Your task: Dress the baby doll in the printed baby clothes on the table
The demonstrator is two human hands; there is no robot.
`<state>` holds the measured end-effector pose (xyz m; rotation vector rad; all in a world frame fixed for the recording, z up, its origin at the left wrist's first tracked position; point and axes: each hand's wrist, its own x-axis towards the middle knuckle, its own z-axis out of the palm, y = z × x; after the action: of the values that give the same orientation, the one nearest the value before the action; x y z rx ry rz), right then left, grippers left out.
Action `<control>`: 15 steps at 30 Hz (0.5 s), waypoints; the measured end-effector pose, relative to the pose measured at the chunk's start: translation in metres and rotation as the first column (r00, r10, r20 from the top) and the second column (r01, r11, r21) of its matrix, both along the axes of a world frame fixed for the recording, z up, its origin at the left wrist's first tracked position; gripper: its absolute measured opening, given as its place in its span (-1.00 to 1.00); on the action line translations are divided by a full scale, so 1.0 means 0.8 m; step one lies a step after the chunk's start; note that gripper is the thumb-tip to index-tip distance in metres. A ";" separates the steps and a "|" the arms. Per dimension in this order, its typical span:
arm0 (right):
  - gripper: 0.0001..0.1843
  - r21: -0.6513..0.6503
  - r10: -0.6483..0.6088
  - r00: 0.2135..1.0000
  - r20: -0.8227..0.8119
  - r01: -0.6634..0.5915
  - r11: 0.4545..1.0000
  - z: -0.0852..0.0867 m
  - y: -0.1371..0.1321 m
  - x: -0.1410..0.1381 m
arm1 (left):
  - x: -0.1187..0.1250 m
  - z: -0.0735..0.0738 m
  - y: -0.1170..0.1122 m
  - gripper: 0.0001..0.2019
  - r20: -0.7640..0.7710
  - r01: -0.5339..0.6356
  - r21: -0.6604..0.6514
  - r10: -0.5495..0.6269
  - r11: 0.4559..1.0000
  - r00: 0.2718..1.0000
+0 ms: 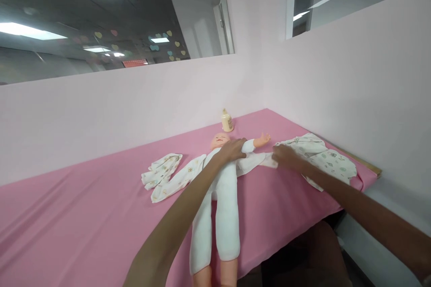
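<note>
A baby doll point(220, 197) in a white bodysuit lies on its back on the pink tabletop point(84, 215), head toward the far wall. My left hand point(232, 149) rests curled on the doll's upper chest and shoulder. My right hand point(283, 156) lies on a white printed garment point(256, 161) spread under the doll's right side, fingers closed on the cloth. The garment's other half point(175, 179) stretches out to the doll's left.
A small cream bottle point(227, 121) stands by the far wall behind the doll's head. A folded printed cloth point(326, 157) lies at the right end of the table. Pink partition walls close the back and right.
</note>
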<state>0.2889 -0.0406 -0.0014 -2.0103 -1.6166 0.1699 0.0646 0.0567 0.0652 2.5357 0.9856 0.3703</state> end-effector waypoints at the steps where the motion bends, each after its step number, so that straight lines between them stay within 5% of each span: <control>1: -0.86 -0.024 -0.007 0.998 0.068 0.009 1.000 0.011 -0.001 0.026 | -0.002 0.003 -0.001 -0.69 -0.082 -0.001 0.037 0.004 0.999 0.997; 4: -0.85 -0.055 -0.063 0.972 0.228 0.077 0.995 0.040 -0.001 0.090 | -0.006 0.012 -0.006 -0.71 -0.269 0.039 0.146 0.002 0.989 0.963; 7: -0.74 -0.038 -0.154 0.874 0.460 0.193 0.981 0.047 0.004 0.114 | -0.006 0.018 -0.010 -0.74 -0.281 0.067 0.161 -0.020 0.985 0.959; 15: -0.68 0.003 -0.157 0.852 0.499 0.180 0.984 0.006 0.033 0.055 | 0.005 0.021 -0.018 -0.67 -0.237 0.088 0.126 -0.056 0.988 0.970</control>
<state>0.3332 -0.0142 0.0038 -2.3501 -1.7226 -0.4217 0.0687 0.0419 0.0816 2.7790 0.9760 0.1236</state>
